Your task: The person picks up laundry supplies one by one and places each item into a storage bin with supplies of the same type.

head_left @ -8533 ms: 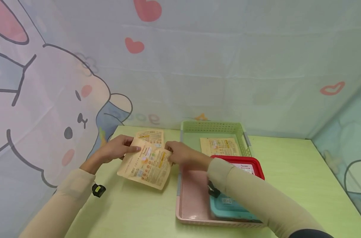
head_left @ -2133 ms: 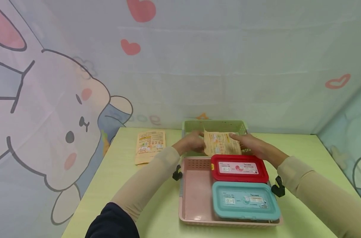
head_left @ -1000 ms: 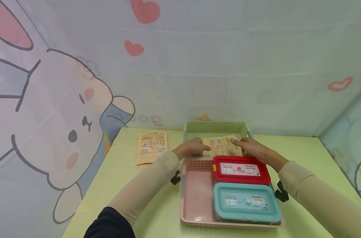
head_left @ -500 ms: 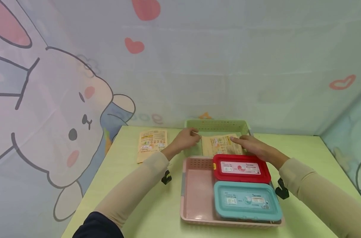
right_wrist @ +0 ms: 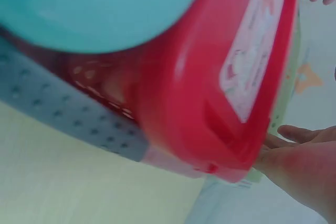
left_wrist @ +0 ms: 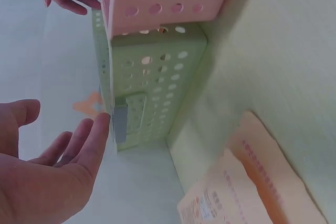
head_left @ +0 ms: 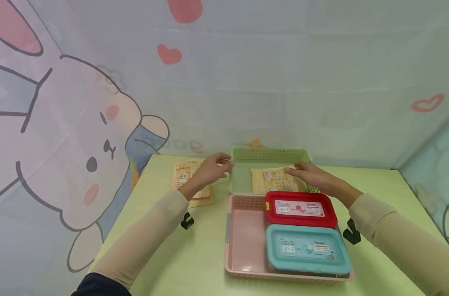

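Note:
My left hand point(head_left: 211, 169) hovers by the left rim of the green basket point(head_left: 241, 176), fingers loosely bent and holding nothing. In the left wrist view its fingertips are close to the basket's grey handle point(left_wrist: 121, 123). My right hand point(head_left: 313, 177) is over the basket's right side, thumb above a tan printed pouch point(head_left: 270, 181) that lies flat inside. Whether the thumb touches the pouch is unclear. Left of the basket, overlapping tan pouches point(head_left: 181, 173) lie on the table, partly hidden by my left wrist.
Nearer than the green basket stands a pink basket point(head_left: 244, 246). Along its right side are a red lidded box point(head_left: 300, 209) and a teal lidded box point(head_left: 307, 250). A printed cloth point(head_left: 261, 74) hangs behind the table point(head_left: 180, 255).
Earlier both hands held a pouch over the table's left side, then handled one in the green basket. Since then my left hand has let go and moved left; the right stays about in place.

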Motion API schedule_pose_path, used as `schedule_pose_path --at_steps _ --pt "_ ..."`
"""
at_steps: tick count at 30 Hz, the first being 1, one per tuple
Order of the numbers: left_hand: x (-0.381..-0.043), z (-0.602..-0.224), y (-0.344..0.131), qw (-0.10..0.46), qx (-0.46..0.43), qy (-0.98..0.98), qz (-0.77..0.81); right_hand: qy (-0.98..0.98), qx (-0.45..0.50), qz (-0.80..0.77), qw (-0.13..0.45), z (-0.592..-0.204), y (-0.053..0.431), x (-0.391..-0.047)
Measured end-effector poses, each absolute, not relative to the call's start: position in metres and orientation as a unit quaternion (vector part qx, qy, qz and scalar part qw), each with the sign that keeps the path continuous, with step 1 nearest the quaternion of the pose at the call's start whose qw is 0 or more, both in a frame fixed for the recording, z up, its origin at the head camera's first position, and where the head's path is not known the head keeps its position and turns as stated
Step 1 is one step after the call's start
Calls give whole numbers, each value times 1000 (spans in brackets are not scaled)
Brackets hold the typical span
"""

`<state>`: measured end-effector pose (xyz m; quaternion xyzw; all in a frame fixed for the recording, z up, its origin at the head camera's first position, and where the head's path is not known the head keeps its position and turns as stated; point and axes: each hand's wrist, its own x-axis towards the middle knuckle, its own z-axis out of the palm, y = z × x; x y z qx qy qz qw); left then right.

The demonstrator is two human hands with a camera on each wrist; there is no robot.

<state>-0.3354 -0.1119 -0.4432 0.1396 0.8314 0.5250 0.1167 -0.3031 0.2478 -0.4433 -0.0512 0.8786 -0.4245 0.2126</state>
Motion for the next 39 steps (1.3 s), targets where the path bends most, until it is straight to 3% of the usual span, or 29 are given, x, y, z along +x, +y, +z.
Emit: schedule_pose_path --at_steps 25,39 --pt "-321 -430 -162 73 156 905 389 891 -138 -388 189 -408 205 -301" --pt "-318 -432 -192 55 134 936 322 845 -211 -442 215 -385 151 -311"
